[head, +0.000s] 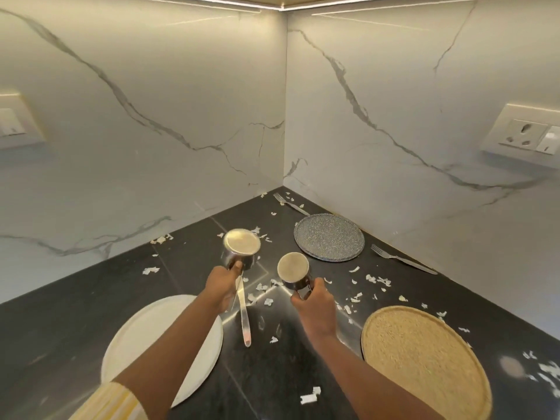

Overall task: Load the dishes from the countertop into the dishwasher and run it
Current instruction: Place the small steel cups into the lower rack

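- Head view: the left hand (222,287) has its fingers curled tight round the long handle of a steel pan (242,248), close to the bowl. The pan is held above the black counter (75,328).
- The right hand (315,307) pinches a steel cup (294,271) by its side handle, just right of the pan and also off the counter.
- A white plate (145,334) lies under the left forearm, a tan plate (424,359) lies at the right, and a grey plate (328,237) lies behind the cup.
- A corner fork (291,204) lies beyond the grey plate and a right fork (403,259) beside it.
- White scraps (372,280) are scattered over the counter.

Saucepan (241,248) left of cup (293,269), plate (328,237) behind
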Action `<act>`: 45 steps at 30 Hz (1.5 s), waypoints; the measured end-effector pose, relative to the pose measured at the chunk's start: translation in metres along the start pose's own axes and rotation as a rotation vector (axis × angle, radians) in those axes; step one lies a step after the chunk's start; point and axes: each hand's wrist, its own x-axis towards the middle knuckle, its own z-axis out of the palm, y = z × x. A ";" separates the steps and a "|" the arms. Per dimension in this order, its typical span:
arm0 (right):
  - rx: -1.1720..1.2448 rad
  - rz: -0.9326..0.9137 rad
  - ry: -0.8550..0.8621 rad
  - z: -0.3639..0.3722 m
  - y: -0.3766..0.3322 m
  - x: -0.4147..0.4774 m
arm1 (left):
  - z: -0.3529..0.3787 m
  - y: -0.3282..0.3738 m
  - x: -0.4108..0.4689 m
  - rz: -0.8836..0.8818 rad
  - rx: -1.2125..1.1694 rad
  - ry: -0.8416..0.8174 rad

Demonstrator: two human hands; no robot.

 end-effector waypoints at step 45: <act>0.148 0.909 0.298 -0.076 0.187 -0.621 | 0.005 -0.422 -0.437 0.220 0.793 -0.859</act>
